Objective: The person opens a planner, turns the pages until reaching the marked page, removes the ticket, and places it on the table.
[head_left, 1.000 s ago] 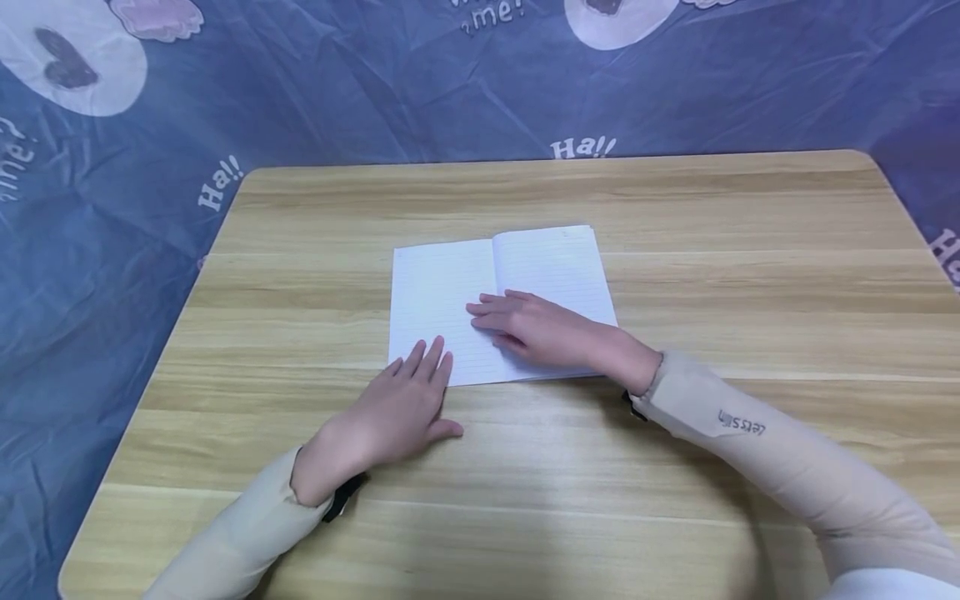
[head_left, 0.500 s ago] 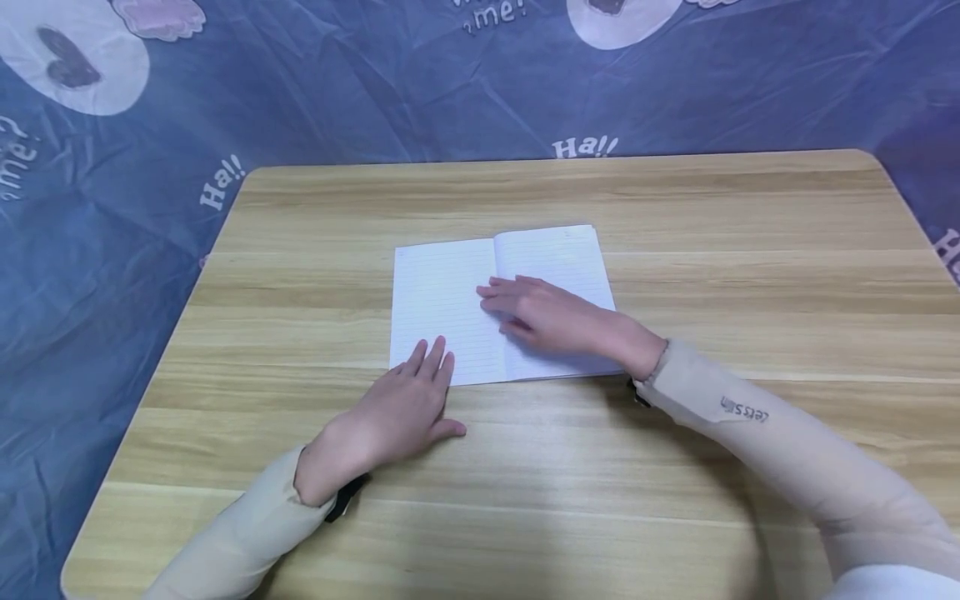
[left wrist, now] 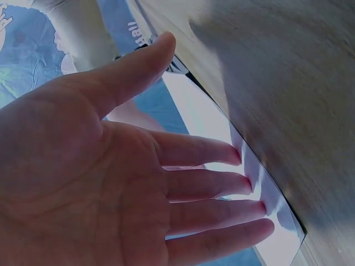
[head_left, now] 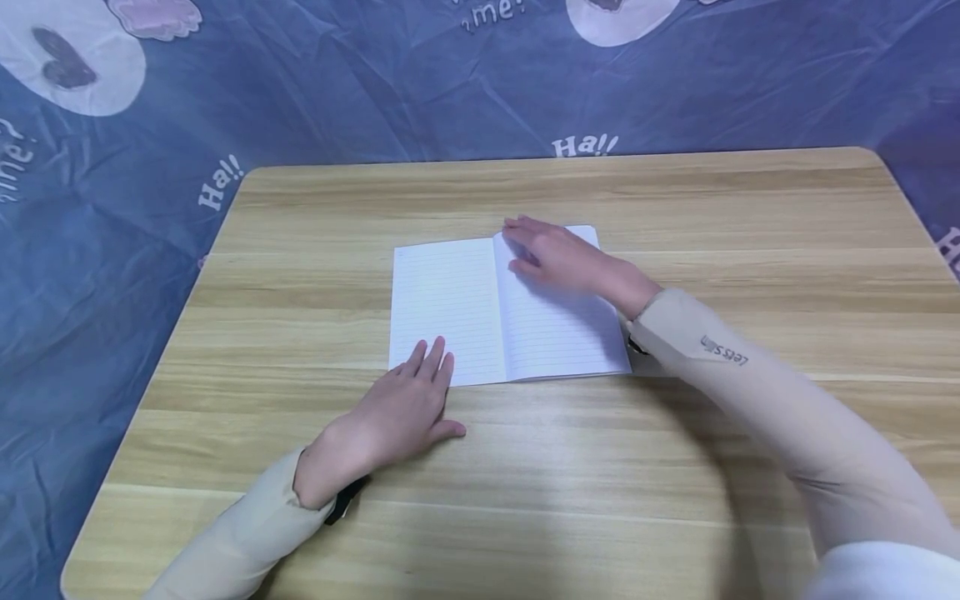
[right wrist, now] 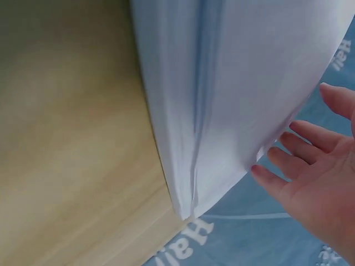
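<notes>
An open notebook (head_left: 446,292) with ruled white pages lies on the wooden table. My left hand (head_left: 405,408) rests at its lower left corner, fingertips on the left page and thumb out over the wood. In the left wrist view the straight, spread fingers (left wrist: 205,183) meet the paper near its edge. My right hand (head_left: 558,254) is over the upper part of the right page, near the spine, with its fingers extended. The right wrist view has those fingers (right wrist: 302,152) close to the page (right wrist: 260,72), holding nothing.
The wooden table (head_left: 300,208) has rounded corners. Behind it and along its left side hangs a blue printed cloth (head_left: 337,83). Both forearms wear beige sleeves (head_left: 757,392), the right one reaching in from the lower right.
My right hand has moved up the notebook, from the middle near the spine to the top of the right page. My left hand has stayed in place.
</notes>
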The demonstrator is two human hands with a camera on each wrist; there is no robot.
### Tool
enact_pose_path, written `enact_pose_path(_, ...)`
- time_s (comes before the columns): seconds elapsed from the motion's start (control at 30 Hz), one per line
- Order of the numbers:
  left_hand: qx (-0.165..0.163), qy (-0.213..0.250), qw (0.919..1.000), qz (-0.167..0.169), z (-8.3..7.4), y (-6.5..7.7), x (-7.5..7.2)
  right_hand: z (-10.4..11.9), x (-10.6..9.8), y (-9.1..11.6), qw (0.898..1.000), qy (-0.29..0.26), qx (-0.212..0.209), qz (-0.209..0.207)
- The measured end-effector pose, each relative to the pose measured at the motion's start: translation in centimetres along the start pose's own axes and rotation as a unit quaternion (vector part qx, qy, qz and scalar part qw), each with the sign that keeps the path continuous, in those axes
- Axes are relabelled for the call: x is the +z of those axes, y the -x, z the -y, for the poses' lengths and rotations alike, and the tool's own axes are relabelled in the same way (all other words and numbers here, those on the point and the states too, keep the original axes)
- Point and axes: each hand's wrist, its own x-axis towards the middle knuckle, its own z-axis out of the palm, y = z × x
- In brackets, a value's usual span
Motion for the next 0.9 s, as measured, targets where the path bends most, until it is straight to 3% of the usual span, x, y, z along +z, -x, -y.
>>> enact_pose_path(0.2,-0.001,-0.001,1.0,0.0,0.0,0.0,0.0,-0.9,-0.8,-1.3,0.998,-0.013,0.051,0.022)
enact_pose_path(0.9,-0.001,0.002,1.0,-0.005,0.0,0.1,0.0,-1.5,-1.7,-1.2,0.997,-0.041,0.054,-0.023)
